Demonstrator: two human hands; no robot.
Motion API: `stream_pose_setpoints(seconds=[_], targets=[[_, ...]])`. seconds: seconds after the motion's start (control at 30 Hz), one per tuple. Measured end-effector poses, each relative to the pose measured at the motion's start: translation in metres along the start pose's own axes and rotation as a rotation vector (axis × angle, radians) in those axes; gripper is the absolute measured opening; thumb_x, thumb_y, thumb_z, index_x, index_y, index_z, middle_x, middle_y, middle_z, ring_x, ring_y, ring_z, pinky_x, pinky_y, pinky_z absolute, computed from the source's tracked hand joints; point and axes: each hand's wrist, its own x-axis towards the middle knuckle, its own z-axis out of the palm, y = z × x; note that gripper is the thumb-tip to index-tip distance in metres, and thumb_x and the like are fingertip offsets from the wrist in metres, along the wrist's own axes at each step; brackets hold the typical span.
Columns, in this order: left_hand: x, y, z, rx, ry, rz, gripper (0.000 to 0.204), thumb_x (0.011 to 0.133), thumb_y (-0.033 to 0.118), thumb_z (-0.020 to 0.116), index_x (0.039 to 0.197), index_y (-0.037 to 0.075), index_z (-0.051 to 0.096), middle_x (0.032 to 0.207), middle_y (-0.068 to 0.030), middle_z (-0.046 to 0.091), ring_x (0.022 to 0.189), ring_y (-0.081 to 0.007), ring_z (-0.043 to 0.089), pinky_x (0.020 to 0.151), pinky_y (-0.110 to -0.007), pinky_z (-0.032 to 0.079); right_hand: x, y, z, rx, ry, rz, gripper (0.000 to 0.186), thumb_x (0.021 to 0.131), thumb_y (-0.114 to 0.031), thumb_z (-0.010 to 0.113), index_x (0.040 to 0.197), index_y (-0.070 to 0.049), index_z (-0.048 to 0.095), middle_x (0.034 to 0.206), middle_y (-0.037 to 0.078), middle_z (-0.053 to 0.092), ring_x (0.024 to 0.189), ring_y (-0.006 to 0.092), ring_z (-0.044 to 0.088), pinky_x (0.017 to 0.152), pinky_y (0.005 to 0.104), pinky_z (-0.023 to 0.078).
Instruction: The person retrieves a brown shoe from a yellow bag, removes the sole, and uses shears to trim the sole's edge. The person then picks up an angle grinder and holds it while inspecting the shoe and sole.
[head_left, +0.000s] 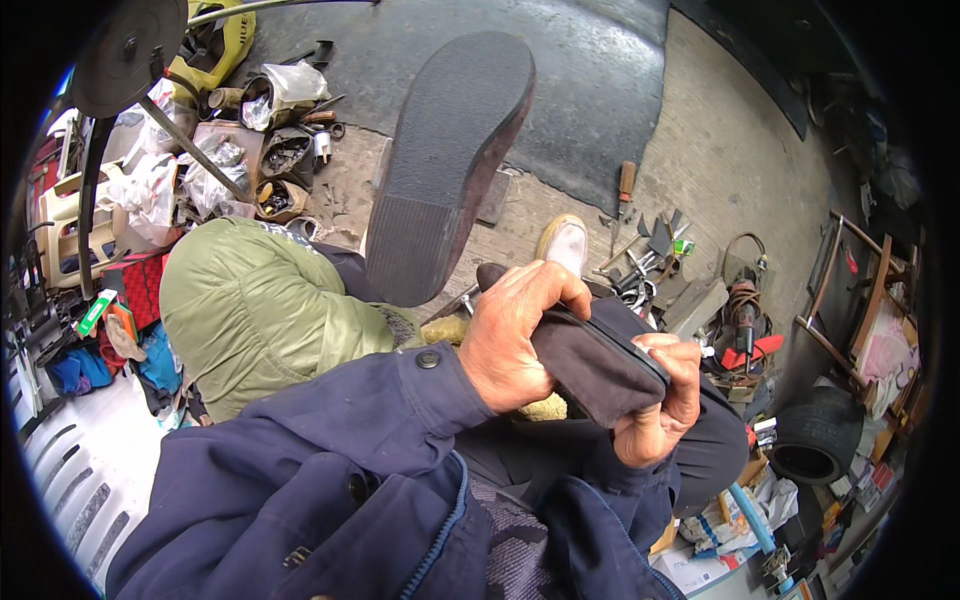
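Note:
My left hand (515,340) grips a dark brown suede shoe (590,370) from above, its fingers wrapped over the upper edge. My right hand (660,400) holds the shoe's other end, with fingers along the dark sole's rim and thumb against the suede. Part of the shoe is hidden behind my left hand. Above them, a large shoe (450,150) shows its dark, textured sole, ridged at the heel. A green padded garment (260,310) lies left of my hands. A pale shoe tip (565,245) shows just behind them.
Containers and bags (280,100) of small parts crowd the upper left beside a metal stand (125,55). A screwdriver (625,195), scattered tools and a corded power tool (745,315) lie beyond my hands. A tyre (810,440) and a folded frame (860,300) are at the right.

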Motion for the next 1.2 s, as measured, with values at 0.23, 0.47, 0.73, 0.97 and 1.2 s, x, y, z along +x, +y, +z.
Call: stream_pose_setpoints(seconds=[0.23, 0.47, 0.73, 0.97, 1.2], targets=[[0.002, 0.0, 0.004, -0.021, 0.053, 0.034, 0.034, 0.067, 0.011, 0.084, 0.09, 0.007, 0.059, 0.089, -0.0076, 0.064, 0.084, -0.029, 0.063, 0.078, -0.037, 0.048, 0.0, 0.0, -0.001, -0.008, -0.009, 0.019, 0.041, 0.09, -0.03, 0.077, 0.109, 0.004, 0.067, 0.101, 0.012, 0.06, 0.095, 0.0249, 0.059, 0.087, 0.0352, 0.047], [0.0, -0.002, 0.001, -0.005, 0.004, 0.006, 0.037, 0.066, 0.003, 0.086, 0.092, 0.006, 0.06, 0.098, -0.0105, 0.066, 0.092, -0.0228, 0.066, 0.082, -0.032, 0.051, -0.002, -0.001, -0.005, -0.023, -0.045, 0.073, 0.042, 0.089, -0.03, 0.078, 0.111, 0.004, 0.065, 0.103, 0.011, 0.057, 0.099, 0.0253, 0.057, 0.091, 0.0372, 0.045], [-0.001, -0.003, 0.0, -0.038, -0.009, -0.019, 0.038, 0.067, 0.003, 0.088, 0.094, 0.006, 0.06, 0.101, -0.0107, 0.065, 0.093, -0.0209, 0.066, 0.082, -0.031, 0.052, -0.001, -0.001, -0.005, -0.004, -0.047, 0.094, 0.042, 0.088, -0.029, 0.079, 0.11, 0.003, 0.066, 0.102, 0.011, 0.057, 0.098, 0.0248, 0.057, 0.09, 0.0364, 0.045], [0.0, 0.01, 0.004, -0.05, 0.015, -0.099, 0.04, 0.067, 0.009, 0.084, 0.103, 0.006, 0.065, 0.097, -0.009, 0.068, 0.09, -0.0278, 0.066, 0.081, -0.036, 0.051, 0.001, -0.002, -0.004, -0.029, -0.04, 0.094, 0.044, 0.085, -0.032, 0.082, 0.108, 0.004, 0.068, 0.1, 0.01, 0.06, 0.095, 0.0231, 0.059, 0.086, 0.0339, 0.046], [0.005, 0.004, 0.003, 0.026, -0.058, 0.072, 0.04, 0.067, 0.008, 0.083, 0.104, 0.007, 0.068, 0.102, -0.009, 0.069, 0.096, -0.03, 0.066, 0.086, -0.036, 0.05, 0.002, -0.006, -0.004, -0.037, -0.051, 0.128, 0.042, 0.085, -0.028, 0.082, 0.109, 0.004, 0.069, 0.099, 0.01, 0.059, 0.095, 0.0227, 0.058, 0.086, 0.0336, 0.046]])
